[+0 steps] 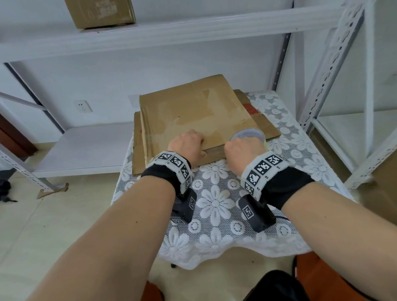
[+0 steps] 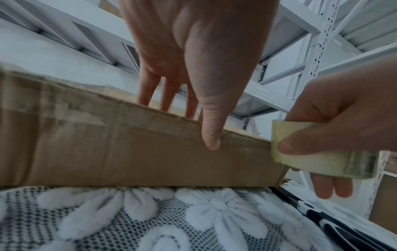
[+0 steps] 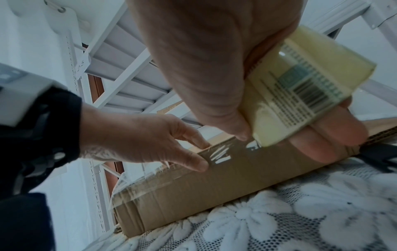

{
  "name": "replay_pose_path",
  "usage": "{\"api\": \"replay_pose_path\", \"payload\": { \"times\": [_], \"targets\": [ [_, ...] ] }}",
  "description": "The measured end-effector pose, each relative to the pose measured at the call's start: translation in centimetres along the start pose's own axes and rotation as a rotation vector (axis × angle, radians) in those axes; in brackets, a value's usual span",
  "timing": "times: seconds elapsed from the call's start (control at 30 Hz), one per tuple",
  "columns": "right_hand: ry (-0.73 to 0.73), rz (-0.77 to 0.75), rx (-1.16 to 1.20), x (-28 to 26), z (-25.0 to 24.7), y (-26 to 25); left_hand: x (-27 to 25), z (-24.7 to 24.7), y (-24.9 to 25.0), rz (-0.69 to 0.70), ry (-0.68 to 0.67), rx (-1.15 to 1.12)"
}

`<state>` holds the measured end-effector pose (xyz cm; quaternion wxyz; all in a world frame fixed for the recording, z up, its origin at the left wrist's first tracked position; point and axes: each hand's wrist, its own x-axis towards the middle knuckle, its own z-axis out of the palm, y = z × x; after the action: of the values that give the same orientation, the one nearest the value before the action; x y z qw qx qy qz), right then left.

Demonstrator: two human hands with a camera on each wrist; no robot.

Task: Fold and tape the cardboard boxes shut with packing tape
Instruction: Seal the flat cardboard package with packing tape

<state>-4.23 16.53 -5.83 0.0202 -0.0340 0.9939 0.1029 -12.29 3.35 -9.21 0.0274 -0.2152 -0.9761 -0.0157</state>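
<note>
**Now: tape roll at the box's near edge**

Here, on a table under a white flowered lace cloth, a low cardboard box, closed on top, lying over a flattened sheet of cardboard showing past its edges at 9 and 3 o'clock.

Left hand on the box's near edge, roughly at 6 o'clock of the lid: fingers straight and laid over the top, thumb pressed flat against the front wall. Nothing gripped, fingers uncurled.

Right hand just beside it, toward 4 o'clock of the box, clamped on a roll of clear packing tape: thumb on one side, fingers curled under the other, barcode label visible through the tape. Roll held against the box's upper front edge. Shiny tape already across the front wall and around the box's corner in the right wrist view.

Behind, at 12 o'clock, white metal shelving with another cardboard box on an upper shelf. More shelving at 3 o'clock.
</note>
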Motion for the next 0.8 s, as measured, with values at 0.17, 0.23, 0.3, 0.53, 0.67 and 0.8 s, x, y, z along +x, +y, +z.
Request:
{"api": "replay_pose_path", "payload": {
  "times": [0.17,0.23,0.3,0.53,0.67,0.8],
  "targets": [
    [-0.026,-0.020,0.008,0.0,0.0,0.3,0.7,0.1,0.9,-0.016,0.011,0.054],
    [-0.013,-0.031,0.006,0.1,0.1,0.4,1.1,0.0,1.2,-0.021,0.000,0.091],
    [-0.015,-0.036,0.013,0.1,0.0,0.5,1.2,0.0,1.4,-0.024,0.000,0.092],
    [-0.068,-0.084,0.064,0.0,-0.2,1.0,1.4,0.5,1.7,0.001,-0.006,0.000],
    [-0.148,-0.065,0.096,0.0,-0.2,1.6,1.5,0.8,2.3,-0.012,0.023,-0.023],
    [-0.382,-0.039,0.086,0.1,-0.5,2.0,2.0,0.5,2.8,-0.009,-0.011,0.029]
  ]
}}
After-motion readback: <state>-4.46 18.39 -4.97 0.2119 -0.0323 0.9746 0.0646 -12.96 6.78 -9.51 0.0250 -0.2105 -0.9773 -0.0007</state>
